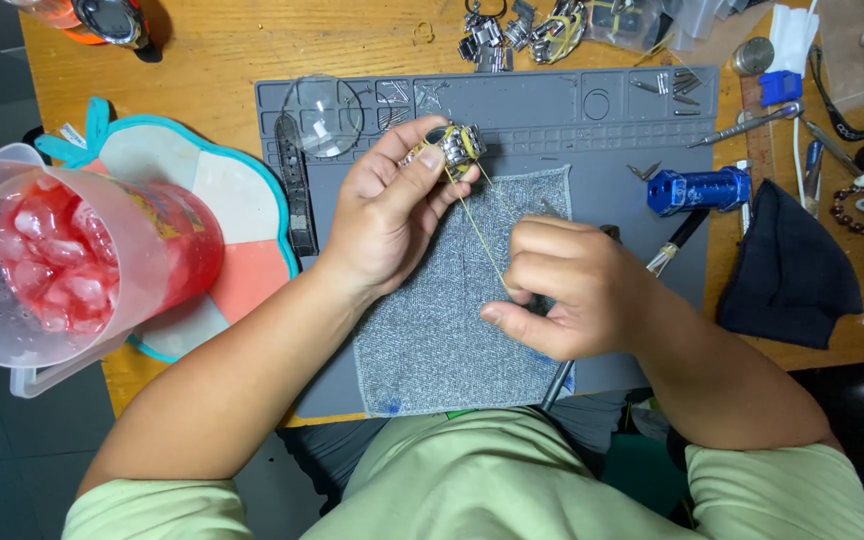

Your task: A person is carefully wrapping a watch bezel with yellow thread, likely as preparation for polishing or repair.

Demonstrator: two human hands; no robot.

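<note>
At far left on the desk [222,50] stands a clear pitcher [62,260] of red drink and ice, on a flower-shaped mat [217,190] with a teal edge. Just right of it starts the grey work mat [592,150], with a dark strap [297,190] along its left edge and a clear round lens [323,116] in the upper corner.

Over the grey cloth [442,320], my left hand [387,215] is raised. Its grip is narrow, thumb and fingertips pinched on a metal watch bracelet [452,148] bunched into a lump of links at the fingertips.

From that lump a thin yellowish cord [477,235] runs down and to the right, drawn taut. Its long axis is a diagonal from the bracelet toward my right hand [572,295].

Right hand sits lower and nearer my body, curled closed, pinching the cord's lower end; a dark tool handle [555,385] pokes out beneath it, and I cannot tell whether the hand holds that too. So the bracelet lies up and left of the right grip, the left hand already on it.

Further right: a blue cylindrical tool [700,189], a folded dark cloth [787,270], and small tools near the desk's edge.
</note>
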